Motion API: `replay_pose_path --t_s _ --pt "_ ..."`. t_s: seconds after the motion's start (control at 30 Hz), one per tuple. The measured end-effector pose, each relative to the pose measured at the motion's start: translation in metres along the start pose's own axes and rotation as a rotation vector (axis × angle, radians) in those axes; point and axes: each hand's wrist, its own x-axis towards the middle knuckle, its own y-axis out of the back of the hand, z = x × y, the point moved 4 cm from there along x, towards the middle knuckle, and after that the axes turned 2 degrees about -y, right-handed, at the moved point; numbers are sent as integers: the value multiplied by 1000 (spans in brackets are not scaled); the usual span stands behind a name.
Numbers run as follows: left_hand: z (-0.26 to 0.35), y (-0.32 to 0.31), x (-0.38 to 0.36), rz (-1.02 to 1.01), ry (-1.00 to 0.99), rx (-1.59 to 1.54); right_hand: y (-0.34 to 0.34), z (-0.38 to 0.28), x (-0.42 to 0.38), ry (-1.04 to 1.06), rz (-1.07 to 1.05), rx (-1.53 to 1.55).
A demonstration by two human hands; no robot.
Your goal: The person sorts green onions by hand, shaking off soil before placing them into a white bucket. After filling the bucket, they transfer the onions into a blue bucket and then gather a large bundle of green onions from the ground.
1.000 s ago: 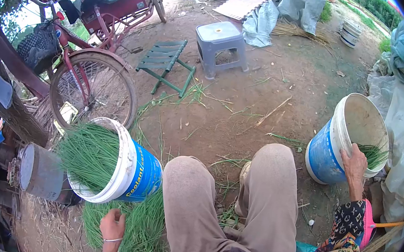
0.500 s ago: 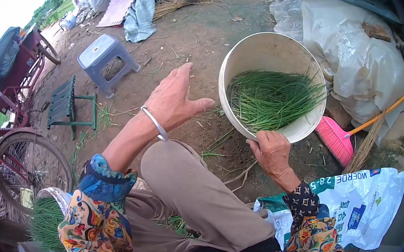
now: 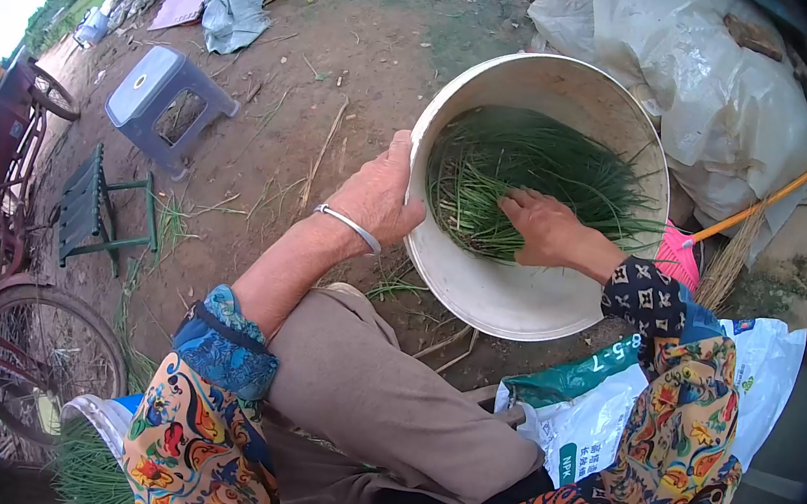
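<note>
A white bucket (image 3: 528, 308) tilts toward me and holds a heap of long, thin green stalks that look like chives (image 3: 527, 151). My left hand (image 3: 375, 198) grips the bucket's left rim, thumb outside; its far fingertips are partly hidden by the rim. Inside the bucket, my right hand (image 3: 557, 233) rests on the chives with its fingers stretched out and thumb apart. A bracelet circles my left wrist. Beside my left elbow, another white container (image 3: 102, 411) stands with more green stalks (image 3: 89, 470).
A plastic stool (image 3: 155, 101) and a green folding stool (image 3: 107, 206) stand to the left, by a tricycle (image 3: 49, 350). On the right lie a printed fertilizer bag (image 3: 585, 415), a pink broom (image 3: 677, 257) and plastic sheeting (image 3: 703, 108). Stalks litter the dirt ground.
My left hand has moved right and taken hold of the bucket's rim. My right hand has let go of the near rim and reached in onto the chives. The bucket appears closer.
</note>
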Motion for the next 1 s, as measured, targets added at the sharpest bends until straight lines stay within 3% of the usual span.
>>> replay_pose_path --t_s 0.03,0.23,0.43,0.63,0.73,0.87,1.0 --pt "-1 -2 -1 -7 1 4 -7 14 10 -90 -121 -30" --pt "-6 -6 -2 35 -2 -5 -43 57 22 -228 -102 -616" --pt "-8 -8 5 12 66 -12 -64 58 31 -246 -102 -824" --pt "-10 -7 10 -5 84 0 -65 58 17 -116 -99 -714" --pt "-10 -8 11 9 61 8 -21 33 -7 -106 -158 -617" --pt "-4 -6 15 -8 123 -2 31 10 -22 -174 -418 -443" --pt "-8 -5 16 22 114 41 21 32 -22 -76 -281 -324"
